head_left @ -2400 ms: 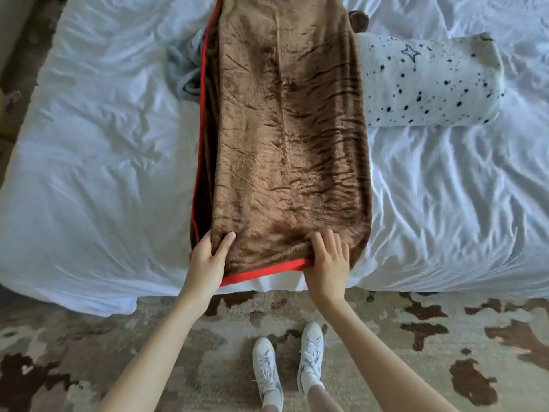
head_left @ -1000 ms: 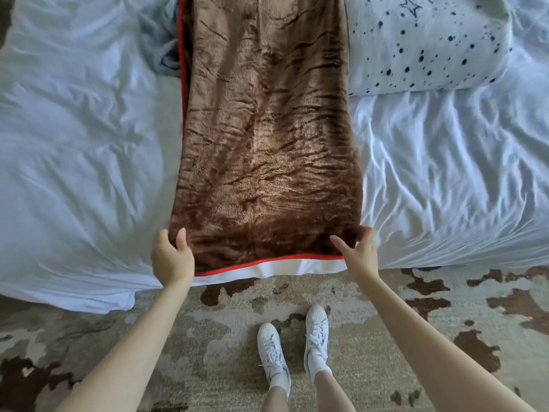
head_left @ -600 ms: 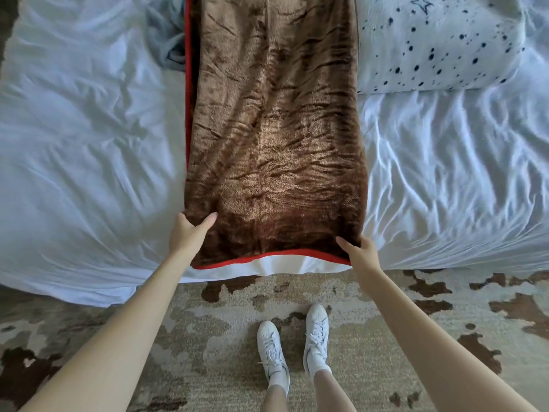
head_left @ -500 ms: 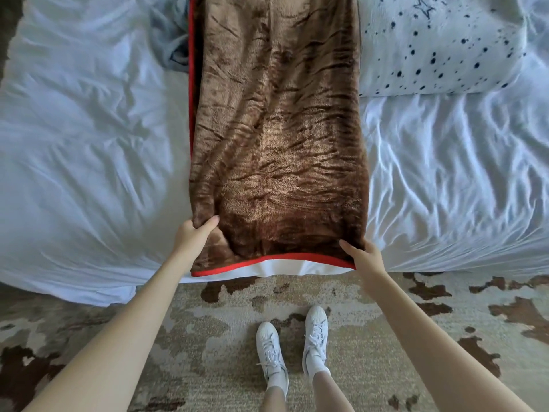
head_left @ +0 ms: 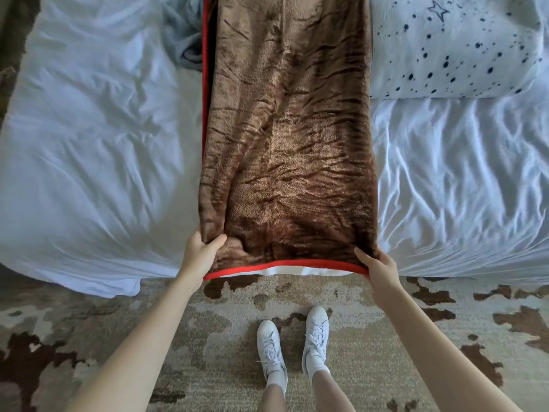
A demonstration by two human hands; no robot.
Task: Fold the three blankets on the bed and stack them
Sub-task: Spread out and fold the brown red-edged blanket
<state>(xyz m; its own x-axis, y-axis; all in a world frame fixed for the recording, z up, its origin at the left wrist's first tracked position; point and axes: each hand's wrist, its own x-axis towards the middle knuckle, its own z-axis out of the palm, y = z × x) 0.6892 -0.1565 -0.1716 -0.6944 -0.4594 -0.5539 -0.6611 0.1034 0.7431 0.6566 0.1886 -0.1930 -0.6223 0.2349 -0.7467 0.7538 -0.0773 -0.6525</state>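
Status: brown fleece blanket (head_left: pixel 285 144) lies on the bed (head_left: pixel 89 144) as a narrow strip, already doubled lengthwise. Layers and red trim (head_left: pixel 282 267) show along its left side and near edge.

Key geometry: the long axis runs straight away from the person, across the mattress. The near short edge sits at the bed's edge, just above the rug (head_left: pixel 208 337). The far end runs out of frame at the top, so can't see where it stops.

Hands, both on the near short edge, one per corner:
- left hand (head_left: pixel 202 251): grips the near-left corner, thumb on top, fabric bunched and raised a bit off the sheet.
- right hand (head_left: pixel 377 269): pinches the near-right corner at the trim, thumb on top, fingers underneath, lower and flatter than the left.

Neither hand is nearer; they're roughly symmetric about the strip's centreline.

Judgement: next fold is crosswise, i.e. near edge carried fwd along the long axis toward the far end. Both corners need to travel together or the strip skews. The left corner is already higher, so watch for twist.

Other items: a white star-and-dot printed bundle (head_left: pixel 445 49) just beside the strip's right side at top, folded blanket or pillow, can't tell. Crumpled grey-blue cloth (head_left: pixel 184 40) touching the strip's left edge at top, prob. unfolded. Est. progress: mid-task, no stack visible yet.
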